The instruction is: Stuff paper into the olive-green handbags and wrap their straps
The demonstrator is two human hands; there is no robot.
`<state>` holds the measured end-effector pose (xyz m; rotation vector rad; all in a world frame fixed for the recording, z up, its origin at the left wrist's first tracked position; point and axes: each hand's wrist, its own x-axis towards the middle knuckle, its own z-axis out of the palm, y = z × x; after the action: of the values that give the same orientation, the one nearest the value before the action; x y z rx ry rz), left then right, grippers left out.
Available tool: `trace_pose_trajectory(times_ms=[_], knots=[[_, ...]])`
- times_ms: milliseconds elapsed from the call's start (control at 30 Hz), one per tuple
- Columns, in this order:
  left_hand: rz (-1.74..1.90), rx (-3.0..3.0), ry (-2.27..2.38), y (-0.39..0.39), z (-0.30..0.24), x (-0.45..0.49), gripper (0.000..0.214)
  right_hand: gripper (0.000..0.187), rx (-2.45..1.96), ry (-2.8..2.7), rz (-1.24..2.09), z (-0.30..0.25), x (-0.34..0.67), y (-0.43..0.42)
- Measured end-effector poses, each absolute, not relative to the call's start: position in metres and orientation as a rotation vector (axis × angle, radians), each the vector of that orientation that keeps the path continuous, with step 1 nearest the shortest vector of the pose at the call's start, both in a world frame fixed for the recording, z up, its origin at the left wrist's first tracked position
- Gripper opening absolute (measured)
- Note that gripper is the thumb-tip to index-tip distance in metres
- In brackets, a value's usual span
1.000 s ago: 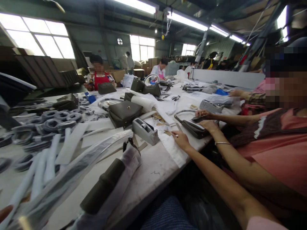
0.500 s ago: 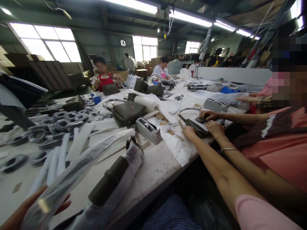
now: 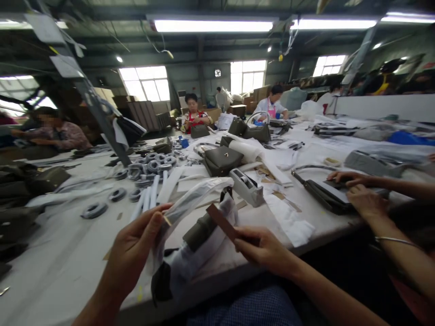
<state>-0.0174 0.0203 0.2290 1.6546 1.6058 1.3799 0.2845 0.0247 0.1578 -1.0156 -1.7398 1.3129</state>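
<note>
The left hand (image 3: 136,244) is pinching the wrapped handle (image 3: 194,194); the right hand (image 3: 268,248) is gripping a brown strip (image 3: 221,221) above the bag (image 3: 199,233) lying on the surface (image 3: 64,276); strip-fitting seems to be proceeding, probably calling for careful alignment.

Strip (image 3: 222,222) partly hidden, forearms (image 3: 322,285) cut off

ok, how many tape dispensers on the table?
2: one grey tape dispenser beyond the right hand, beside the gold-clasped handbag; a second dispenser farther right, behind another handbag. Others may be hidden.
</note>
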Motion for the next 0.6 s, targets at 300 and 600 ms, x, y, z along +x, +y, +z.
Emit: trace_pose_trajectory(times_ms=[300,600], knots=[[1.308,1.558,1.408,0.023,0.248,-0.004,0.054,0.039,-0.893,-1.689,1.439,0.19,0.226,0.036],[1.356,1.654,1.385,0.039,0.244,-0.024,0.048,0.036,-0.963,-1.703,1.344,0.182,0.233,0.04]])
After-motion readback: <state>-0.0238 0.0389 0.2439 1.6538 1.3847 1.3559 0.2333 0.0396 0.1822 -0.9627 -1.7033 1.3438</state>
